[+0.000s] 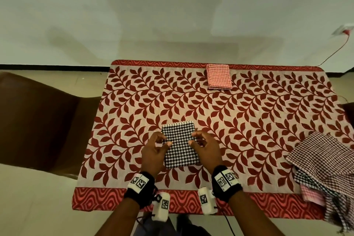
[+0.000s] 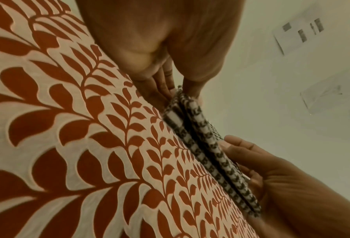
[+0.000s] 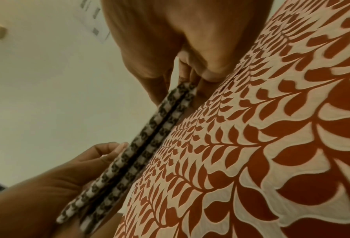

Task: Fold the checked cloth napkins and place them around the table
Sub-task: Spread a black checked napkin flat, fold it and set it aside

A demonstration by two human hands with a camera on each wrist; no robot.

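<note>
A folded black-and-white checked napkin [image 1: 180, 149] lies near the front middle of the table [image 1: 249, 120]. My left hand [image 1: 166, 140] pinches its left edge and my right hand [image 1: 192, 138] pinches its right edge, thumbs on top. In the left wrist view the left hand [image 2: 176, 90] holds the napkin [image 2: 206, 145] by one end, with fingers under it and the right hand [image 2: 235, 145] at the other. The right wrist view shows the right hand [image 3: 186, 80] gripping the doubled layers of the napkin [image 3: 141, 141], opposite the left hand [image 3: 113, 149]. A folded red checked napkin [image 1: 219, 76] lies at the far edge.
A heap of unfolded checked napkins [image 1: 325, 174] hangs over the table's right front corner. A brown chair [image 1: 38, 120] stands to the left. The table carries a red leaf-pattern cloth, and a wall runs close behind its far edge.
</note>
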